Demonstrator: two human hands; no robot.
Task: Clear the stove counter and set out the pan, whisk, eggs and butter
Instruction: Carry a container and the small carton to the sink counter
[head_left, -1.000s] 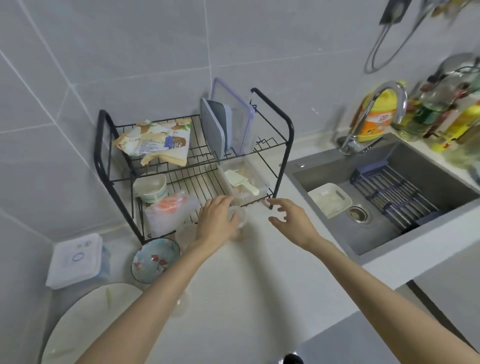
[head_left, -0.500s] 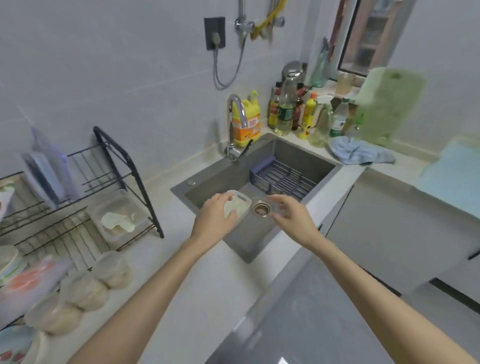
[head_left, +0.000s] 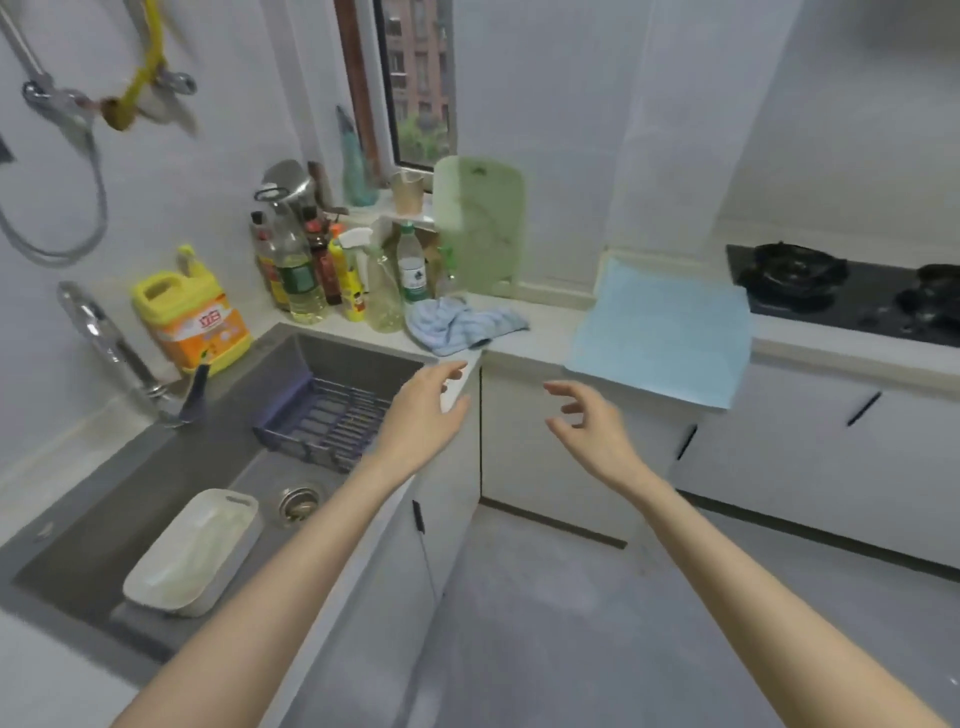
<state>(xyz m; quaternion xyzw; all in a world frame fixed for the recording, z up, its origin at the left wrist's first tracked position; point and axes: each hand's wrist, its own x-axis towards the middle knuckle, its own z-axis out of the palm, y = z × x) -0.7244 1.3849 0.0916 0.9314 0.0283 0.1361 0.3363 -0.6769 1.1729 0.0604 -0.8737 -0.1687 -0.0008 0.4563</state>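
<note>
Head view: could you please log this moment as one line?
left hand open, empty | right hand open, empty | blue mat on counter beside stove

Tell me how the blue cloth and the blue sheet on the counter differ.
The cloth is crumpled in a heap; the sheet lies flat. The cloth is small; the sheet is much larger. The cloth lies by the bottles; the sheet lies beside the stove and hangs over the front edge of the counter. Both are light blue.
</note>
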